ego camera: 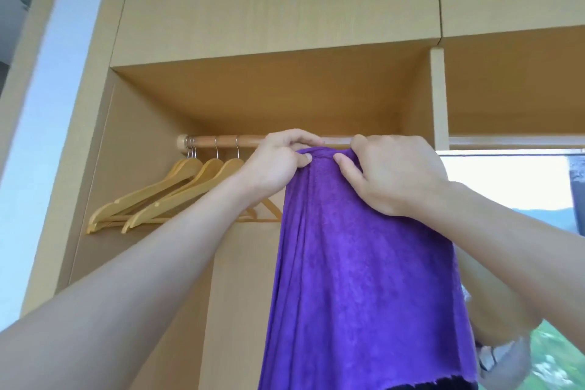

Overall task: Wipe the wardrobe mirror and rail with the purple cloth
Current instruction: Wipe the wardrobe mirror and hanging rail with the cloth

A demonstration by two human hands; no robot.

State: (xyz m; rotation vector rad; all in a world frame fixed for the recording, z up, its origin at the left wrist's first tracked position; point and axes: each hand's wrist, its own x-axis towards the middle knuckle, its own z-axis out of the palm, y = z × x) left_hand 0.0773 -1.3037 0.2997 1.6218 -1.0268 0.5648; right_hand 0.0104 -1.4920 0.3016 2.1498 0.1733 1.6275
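A long purple cloth (364, 263) hangs down from the wooden wardrobe rail (247, 140), with its top edge bunched over the rail near the middle. My left hand (278, 161) grips the cloth's top left part at the rail, thumb pressed on the fabric. My right hand (389, 174) grips the top right part, fingers curled over the rail. The mirror (506, 180) is at the right, behind my right arm, and reflects bright daylight and an arm. The rail's right stretch is hidden by my hands.
Several wooden hangers (177, 193) hang on the rail's left end, close to my left wrist. Light wood wardrobe panels and upper cupboard doors (278, 3) surround the open compartment. A white wall strip (47, 104) runs down the left.
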